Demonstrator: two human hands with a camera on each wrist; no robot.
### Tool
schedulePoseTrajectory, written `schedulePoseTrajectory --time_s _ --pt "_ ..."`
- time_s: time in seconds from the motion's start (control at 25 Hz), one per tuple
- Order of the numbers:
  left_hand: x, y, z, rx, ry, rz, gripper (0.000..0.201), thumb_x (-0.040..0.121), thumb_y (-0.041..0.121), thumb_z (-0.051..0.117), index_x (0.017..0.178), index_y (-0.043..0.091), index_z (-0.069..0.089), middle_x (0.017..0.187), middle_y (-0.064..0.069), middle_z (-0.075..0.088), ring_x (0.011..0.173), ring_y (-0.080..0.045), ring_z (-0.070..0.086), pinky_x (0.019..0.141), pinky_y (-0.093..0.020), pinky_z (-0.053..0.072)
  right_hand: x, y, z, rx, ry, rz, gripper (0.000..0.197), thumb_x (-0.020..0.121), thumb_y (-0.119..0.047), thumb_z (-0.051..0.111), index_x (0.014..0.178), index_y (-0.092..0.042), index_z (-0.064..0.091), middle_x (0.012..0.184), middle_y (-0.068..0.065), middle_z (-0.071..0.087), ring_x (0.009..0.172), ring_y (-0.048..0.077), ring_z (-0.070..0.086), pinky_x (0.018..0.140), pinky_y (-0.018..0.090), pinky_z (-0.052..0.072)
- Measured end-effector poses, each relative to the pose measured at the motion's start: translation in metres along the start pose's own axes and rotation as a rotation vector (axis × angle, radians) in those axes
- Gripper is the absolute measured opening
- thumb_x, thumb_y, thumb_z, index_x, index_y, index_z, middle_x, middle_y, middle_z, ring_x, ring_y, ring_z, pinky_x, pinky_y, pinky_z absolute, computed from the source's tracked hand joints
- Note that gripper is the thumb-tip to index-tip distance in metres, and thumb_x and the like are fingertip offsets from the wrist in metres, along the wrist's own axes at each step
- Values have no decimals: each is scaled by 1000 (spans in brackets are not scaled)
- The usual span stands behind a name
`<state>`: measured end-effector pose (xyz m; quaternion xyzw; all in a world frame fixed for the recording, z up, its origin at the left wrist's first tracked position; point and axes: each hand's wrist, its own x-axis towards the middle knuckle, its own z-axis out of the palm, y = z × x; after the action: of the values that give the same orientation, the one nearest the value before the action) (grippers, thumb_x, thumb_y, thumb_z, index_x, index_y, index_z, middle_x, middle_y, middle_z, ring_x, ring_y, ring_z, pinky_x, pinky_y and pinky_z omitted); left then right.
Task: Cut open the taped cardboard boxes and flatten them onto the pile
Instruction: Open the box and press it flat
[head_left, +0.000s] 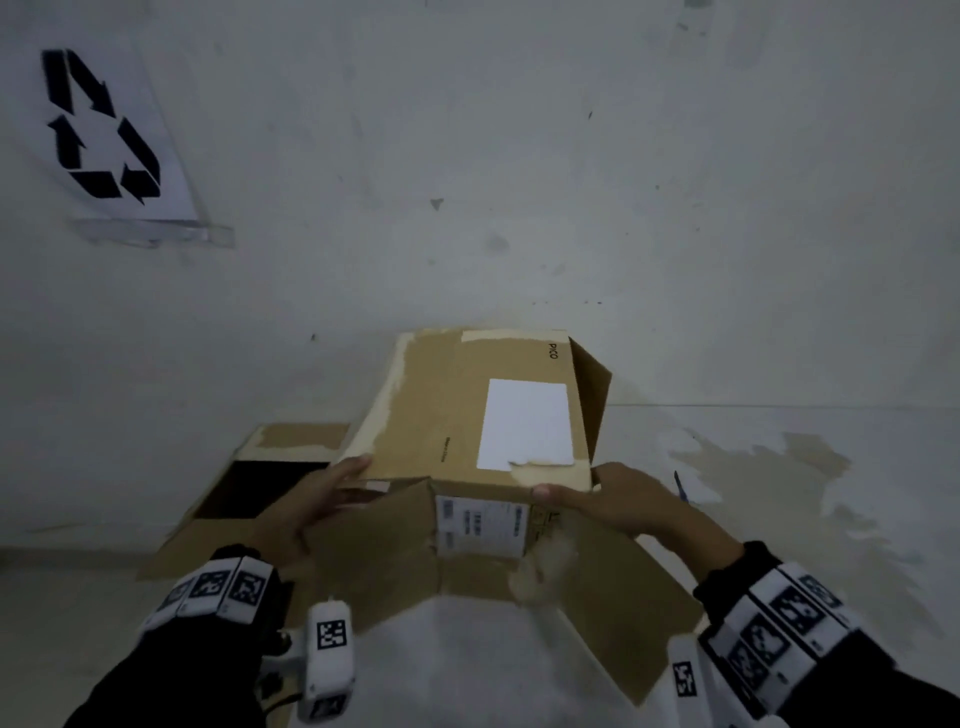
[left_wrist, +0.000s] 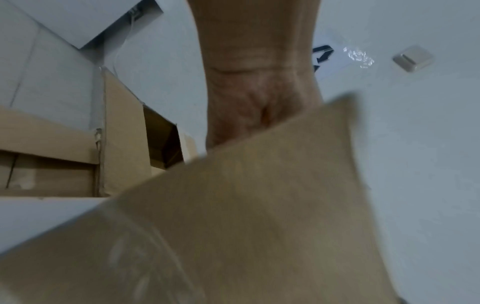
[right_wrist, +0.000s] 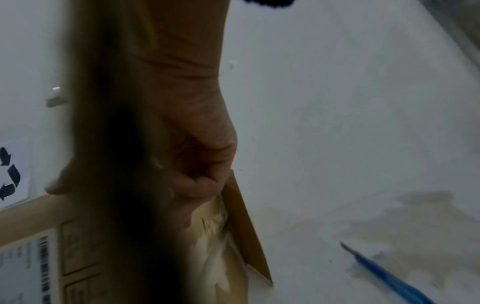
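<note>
Both hands hold one cardboard box (head_left: 467, 415), which is off the floor between them with its flaps hanging loose. The left hand (head_left: 317, 499) lies along the box's left near edge with fingers extended and only lightly bent. The right hand (head_left: 618, 501) has its thumb on the top near edge and its fingers curled round the right corner, as the right wrist view shows (right_wrist: 197, 164).

The likeliest trouble, as I judge it, is the box folding unevenly. The torn tape strip (head_left: 379, 410) along the edge beyond the left hand may still bind a seam, so pressing could buckle a panel instead of collapsing it. The loose near flap (head_left: 374, 551) below the left hand could catch on the open box (head_left: 260, 488) just left of that hand. A blue cutter (right_wrist: 389, 275) lies on the floor to the right of the right hand, blade out, a hazard if the box drops there.

Readable writing: "PICO" (head_left: 551, 351) near the far edge. The white label (head_left: 527, 423) looks blank; the barcode sticker (head_left: 480, 522) is too blurred to read. A recycling sign (head_left: 104, 130) stands far left.
</note>
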<state>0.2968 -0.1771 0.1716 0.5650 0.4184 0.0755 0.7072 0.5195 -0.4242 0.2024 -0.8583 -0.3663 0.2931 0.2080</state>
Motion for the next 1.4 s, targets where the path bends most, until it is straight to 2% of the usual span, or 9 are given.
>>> schedulePoseTrajectory --time_s 0.08,0.28,0.4,0.64,0.88,1.08,1.16,1.28,1.4 --pt "0 10 -2 263 94 120 77 64 54 80 116 2 55 95 -20 62 72 -24 60 63 -26 46 -3 -1 6 197 -125 45 69 71 -79 46 123 -33 46 101 -8 64 87 13 64 70 28 55" --pt "-3 43 33 1174 278 340 73 91 37 59 147 12 20 137 -21 46 120 -35 50 93 -39 43 20 26 21 869 -288 175 92 54 -84 62 124 -27 48 124 13 59 112 34 59 101 50 45" --pt "3 55 93 1123 206 448 73 88 63 40 148 23 25 149 -10 33 134 -30 37 107 -41 32 21 21 30 1090 -268 48 55 66 -74 60 108 -40 50 121 7 61 112 30 60 103 51 42" --pt "32 38 167 1412 329 517 62 90 69 19 147 48 9 160 9 5 147 -22 4 114 -51 5 27 35 26 1033 -93 95 75 82 -72 37 141 -27 32 142 9 44 118 27 52 102 39 42" --pt "42 34 159 1449 428 547 85 66 79 -1 144 51 21 156 13 20 144 -17 17 113 -45 14 35 92 24 1416 -2 244 48 89 -38 55 123 -5 58 108 19 69 103 39 63 94 52 49" --pt "44 43 170 1208 463 858 66 77 66 28 116 28 65 111 3 62 99 -21 56 90 -40 43 29 82 -40 1686 -18 -191 51 91 -45 44 124 -9 59 119 15 64 110 35 58 94 47 46" --pt "33 52 179 1043 370 849 75 72 75 34 126 28 57 110 5 62 99 -18 56 89 -36 44 29 65 -61 1574 -64 -304 56 89 -56 41 117 -14 64 116 8 65 108 29 59 89 42 47" --pt "17 65 180 869 -40 598 106 55 90 43 146 42 21 149 8 35 133 -14 35 108 -41 31 39 42 -73 1321 -139 -347 52 92 -53 36 128 -22 58 131 -2 58 119 21 56 94 42 48" --pt "15 54 184 1011 -61 564 91 59 89 40 137 55 9 150 21 5 141 -4 4 118 -48 4 56 34 -74 1199 -136 -256 35 98 -27 44 125 -10 57 127 11 60 115 27 59 95 46 50"
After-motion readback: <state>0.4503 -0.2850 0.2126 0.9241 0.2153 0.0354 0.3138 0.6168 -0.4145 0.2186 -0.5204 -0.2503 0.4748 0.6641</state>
